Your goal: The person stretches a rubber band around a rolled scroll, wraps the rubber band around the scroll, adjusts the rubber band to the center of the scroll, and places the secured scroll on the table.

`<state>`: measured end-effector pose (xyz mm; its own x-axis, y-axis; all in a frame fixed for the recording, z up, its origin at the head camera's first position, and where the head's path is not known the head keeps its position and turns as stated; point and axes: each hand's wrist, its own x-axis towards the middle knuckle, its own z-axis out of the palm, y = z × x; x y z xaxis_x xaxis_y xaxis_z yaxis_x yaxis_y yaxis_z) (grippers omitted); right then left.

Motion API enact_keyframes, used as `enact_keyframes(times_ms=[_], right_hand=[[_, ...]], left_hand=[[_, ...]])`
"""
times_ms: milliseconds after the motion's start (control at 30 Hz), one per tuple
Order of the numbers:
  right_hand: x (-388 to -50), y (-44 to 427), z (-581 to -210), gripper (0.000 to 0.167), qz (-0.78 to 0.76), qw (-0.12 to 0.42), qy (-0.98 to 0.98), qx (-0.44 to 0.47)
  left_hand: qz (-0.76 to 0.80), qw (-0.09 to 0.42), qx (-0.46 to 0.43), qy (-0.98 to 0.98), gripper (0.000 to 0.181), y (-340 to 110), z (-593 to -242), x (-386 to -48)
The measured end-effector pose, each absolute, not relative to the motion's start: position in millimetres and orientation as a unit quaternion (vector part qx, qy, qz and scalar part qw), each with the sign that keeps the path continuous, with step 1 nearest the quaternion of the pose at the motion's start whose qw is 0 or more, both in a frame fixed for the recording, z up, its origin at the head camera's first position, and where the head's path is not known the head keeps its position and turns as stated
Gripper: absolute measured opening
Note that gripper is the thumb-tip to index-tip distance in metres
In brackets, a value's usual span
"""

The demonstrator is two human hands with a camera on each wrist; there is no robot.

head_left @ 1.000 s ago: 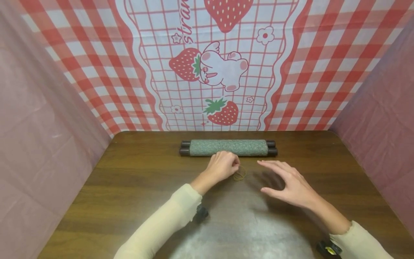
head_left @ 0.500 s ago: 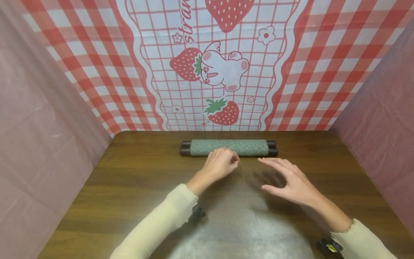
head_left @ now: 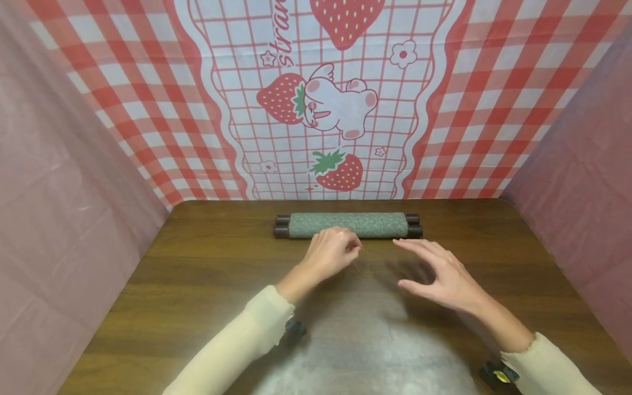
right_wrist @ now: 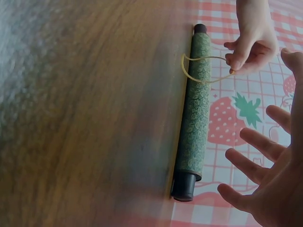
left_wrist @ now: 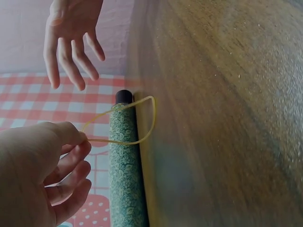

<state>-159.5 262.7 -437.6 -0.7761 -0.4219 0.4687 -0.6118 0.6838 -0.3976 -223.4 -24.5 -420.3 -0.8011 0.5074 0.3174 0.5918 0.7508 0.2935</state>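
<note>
Between thumb and forefinger my left hand pinches a thin yellow rubber band, which hangs as a loose loop. In the right wrist view the same rubber band shows in front of the scroll. That rolled scroll, green and patterned with dark rod ends, lies across the far part of the table, just beyond my left hand. My right hand is held above the table to the right, fingers spread and thumb apart, touching nothing. Its spread fingers appear beside the scroll in the right wrist view.
The brown wooden table ends at a red and white checked cloth with strawberry prints. Pink curtains hang at both sides. Dark wrist-worn devices sit under both sleeves.
My left hand has shifted slightly left, still pinching the rubber band, whose loop has swung and changed shape. My right hand has barely moved, and the scroll lies where it was.
</note>
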Motion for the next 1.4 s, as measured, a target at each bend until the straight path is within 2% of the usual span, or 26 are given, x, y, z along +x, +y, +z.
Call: enact_keyframes(times_ms=[633,867,1100,1400], right_hand=[[-159.1,262.8,-435.9,0.087,0.278,0.167,-0.905,0.277],[-160.6,262.7,-435.4,0.087,0.278,0.174,-0.902,0.280],[-163.0,260.8,-434.8,0.085,0.282,0.169,-0.902,0.281],[-162.6,257.0,-434.4,0.082,0.293,0.152,-0.904,0.274]], left_hand=[[-0.201,0.165,-0.309,-0.915,0.005,-49.8,-418.5,-217.6],[-0.211,0.199,-0.327,-0.900,0.008,-58.7,-444.6,-238.4],[-0.207,0.180,-0.315,-0.909,0.005,-60.3,-409.7,-216.8],[-0.206,0.180,-0.314,-0.909,0.006,-64.1,-401.6,-216.0]])
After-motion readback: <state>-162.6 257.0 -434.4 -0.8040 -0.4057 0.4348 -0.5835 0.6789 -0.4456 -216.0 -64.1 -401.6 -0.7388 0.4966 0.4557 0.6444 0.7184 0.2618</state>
